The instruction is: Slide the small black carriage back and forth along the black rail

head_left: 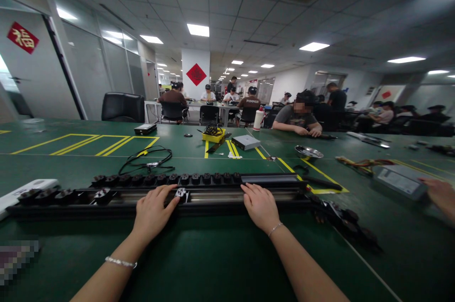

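Observation:
A long black power track (216, 208) lies crosswise on the green table in front of me, its channel showing a metallic strip. My left hand (154, 209) reaches over the track, thumb and index finger at a small black-and-white socket module (181, 193) seated in the channel. Further right, my right hand (259, 205) rests on the track with its fingers stretched out and nothing held in them. Another socket module (103, 195) sits in the channel left of my left hand. Several black socket modules (185, 178) stand in a row along a second track behind.
More black modules (350, 221) lie at the track's right end. A white power strip (26, 193) is at left. Behind are a cable (147, 162), yellow box (213, 136), grey box (246, 142) and metal bowl (309, 151). Another person's hand (441, 195) touches a metal power supply (400, 181).

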A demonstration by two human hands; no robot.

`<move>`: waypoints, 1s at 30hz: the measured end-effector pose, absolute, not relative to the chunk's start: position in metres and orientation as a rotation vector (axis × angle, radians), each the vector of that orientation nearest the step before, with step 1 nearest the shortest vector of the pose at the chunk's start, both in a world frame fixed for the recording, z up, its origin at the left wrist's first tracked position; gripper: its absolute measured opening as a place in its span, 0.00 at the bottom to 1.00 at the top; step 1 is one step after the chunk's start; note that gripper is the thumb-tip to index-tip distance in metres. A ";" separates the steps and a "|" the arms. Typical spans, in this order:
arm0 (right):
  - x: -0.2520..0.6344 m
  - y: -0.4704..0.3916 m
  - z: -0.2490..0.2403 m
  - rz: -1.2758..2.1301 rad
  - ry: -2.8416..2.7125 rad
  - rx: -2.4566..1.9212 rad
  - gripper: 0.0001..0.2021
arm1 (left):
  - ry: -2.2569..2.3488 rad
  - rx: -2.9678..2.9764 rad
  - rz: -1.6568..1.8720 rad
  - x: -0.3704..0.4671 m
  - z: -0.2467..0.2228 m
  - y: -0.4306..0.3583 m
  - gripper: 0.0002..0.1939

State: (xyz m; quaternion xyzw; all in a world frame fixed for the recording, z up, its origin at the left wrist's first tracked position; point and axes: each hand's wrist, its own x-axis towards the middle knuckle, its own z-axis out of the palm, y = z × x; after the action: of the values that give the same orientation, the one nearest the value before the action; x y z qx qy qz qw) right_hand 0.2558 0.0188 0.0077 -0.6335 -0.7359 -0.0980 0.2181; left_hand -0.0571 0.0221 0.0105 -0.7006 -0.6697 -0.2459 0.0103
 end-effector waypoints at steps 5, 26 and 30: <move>0.255 0.018 0.009 -0.272 -2.042 -1.754 0.20 | -2.000 -2.148 -0.845 -0.058 0.006 0.022 0.19; 0.255 0.019 0.009 -0.285 -2.051 -1.787 0.20 | -2.015 -2.322 -0.730 -0.060 0.012 0.025 0.20; 0.255 0.018 0.010 -0.281 -2.053 -1.782 0.20 | -1.976 -2.350 -0.761 -0.060 0.011 0.026 0.20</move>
State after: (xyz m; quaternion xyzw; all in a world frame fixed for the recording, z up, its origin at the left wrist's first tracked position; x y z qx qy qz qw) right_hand 0.2549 0.0179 0.0096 -0.6385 -0.7355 -0.1006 0.2030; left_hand -0.0599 0.0258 0.0106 -0.7429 -0.6246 -0.2404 -0.0109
